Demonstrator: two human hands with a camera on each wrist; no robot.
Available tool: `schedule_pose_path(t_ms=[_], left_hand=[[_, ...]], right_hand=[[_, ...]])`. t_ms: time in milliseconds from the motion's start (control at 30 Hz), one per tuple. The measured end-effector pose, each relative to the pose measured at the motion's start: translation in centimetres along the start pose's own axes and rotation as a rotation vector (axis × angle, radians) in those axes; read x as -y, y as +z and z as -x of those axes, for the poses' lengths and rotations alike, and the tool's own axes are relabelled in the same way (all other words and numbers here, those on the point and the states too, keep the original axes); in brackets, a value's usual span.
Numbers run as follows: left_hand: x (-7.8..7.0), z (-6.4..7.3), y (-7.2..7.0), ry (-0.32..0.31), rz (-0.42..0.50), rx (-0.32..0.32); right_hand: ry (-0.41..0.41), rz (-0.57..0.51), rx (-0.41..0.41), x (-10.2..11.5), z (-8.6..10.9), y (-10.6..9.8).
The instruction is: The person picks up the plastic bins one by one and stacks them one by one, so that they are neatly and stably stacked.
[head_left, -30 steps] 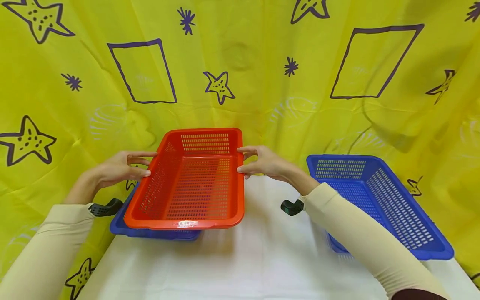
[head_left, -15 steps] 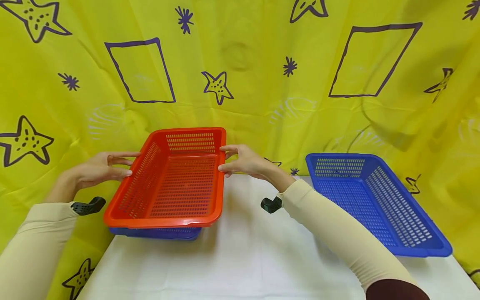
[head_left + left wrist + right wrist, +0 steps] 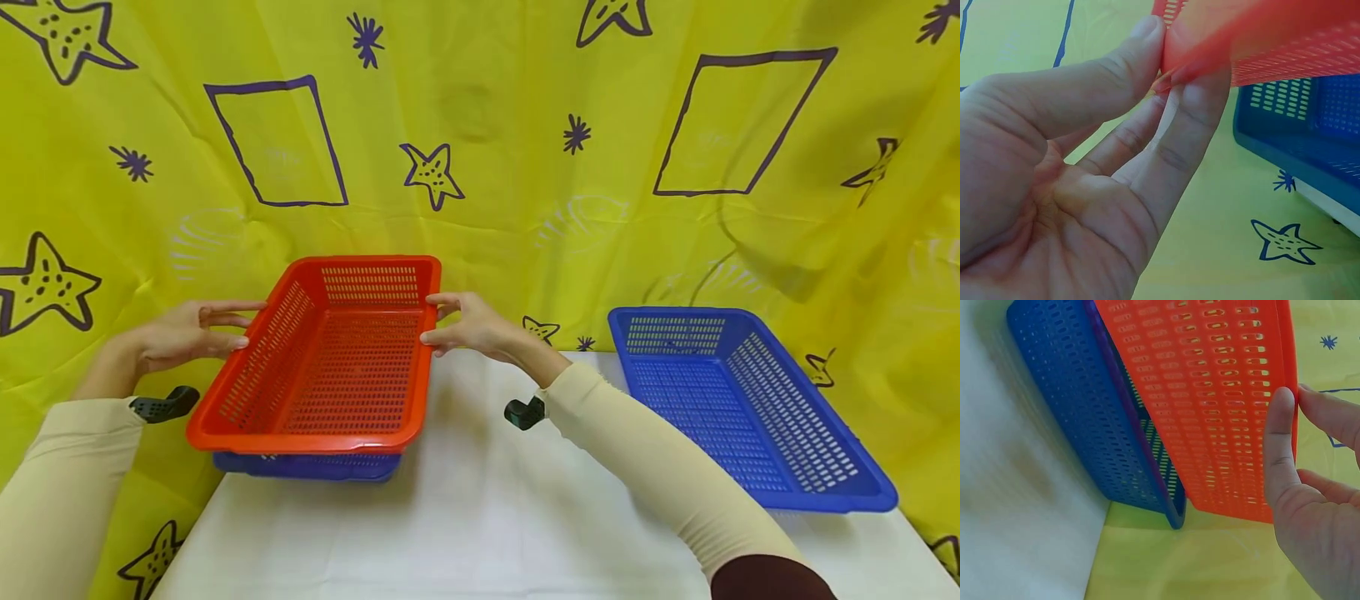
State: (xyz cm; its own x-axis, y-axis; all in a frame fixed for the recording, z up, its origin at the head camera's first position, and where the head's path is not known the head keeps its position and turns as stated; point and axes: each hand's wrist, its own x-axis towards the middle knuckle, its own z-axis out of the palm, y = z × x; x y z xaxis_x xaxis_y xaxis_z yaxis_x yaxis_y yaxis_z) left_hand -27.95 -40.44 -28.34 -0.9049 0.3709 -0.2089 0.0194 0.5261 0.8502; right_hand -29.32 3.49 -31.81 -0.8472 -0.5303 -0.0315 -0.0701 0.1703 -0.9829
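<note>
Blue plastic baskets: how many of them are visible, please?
2. One blue rectangular plastic basket is on the left, beneath the red rectangular plastic basket; another blue basket is on the right. More could be hidden under the red one.

Two blue baskets (image 3: 690, 408) on a white table (image 3: 487, 525)

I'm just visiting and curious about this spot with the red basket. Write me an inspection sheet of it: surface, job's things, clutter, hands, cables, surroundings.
Surface: white table, with the right blue basket at its right side.
Job's things: red basket, held above the left blue basket; whether they touch is unclear.
Clutter: nothing seen.
Hands: left hand pinches the red basket's left rim; right hand pinches its right rim.
Cables: none seen for certain; a thin dark curve at right may be a shadow.
Surroundings: yellow cloth printed with stars and frames.
</note>
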Motion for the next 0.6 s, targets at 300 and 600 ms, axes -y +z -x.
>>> schedule_pose_path(t_ms=[300, 600], left_hand=[[1.2, -0.7, -0.9, -0.011, -0.014, 0.021], [2.1, -1.4, -1.1, -0.033, -0.003, 0.048]], right_hand=[[-0.005, -0.074, -0.022, -0.6, -0.8, 1.4], [0.0, -0.117, -0.059, -1.6, -1.4, 2.2]])
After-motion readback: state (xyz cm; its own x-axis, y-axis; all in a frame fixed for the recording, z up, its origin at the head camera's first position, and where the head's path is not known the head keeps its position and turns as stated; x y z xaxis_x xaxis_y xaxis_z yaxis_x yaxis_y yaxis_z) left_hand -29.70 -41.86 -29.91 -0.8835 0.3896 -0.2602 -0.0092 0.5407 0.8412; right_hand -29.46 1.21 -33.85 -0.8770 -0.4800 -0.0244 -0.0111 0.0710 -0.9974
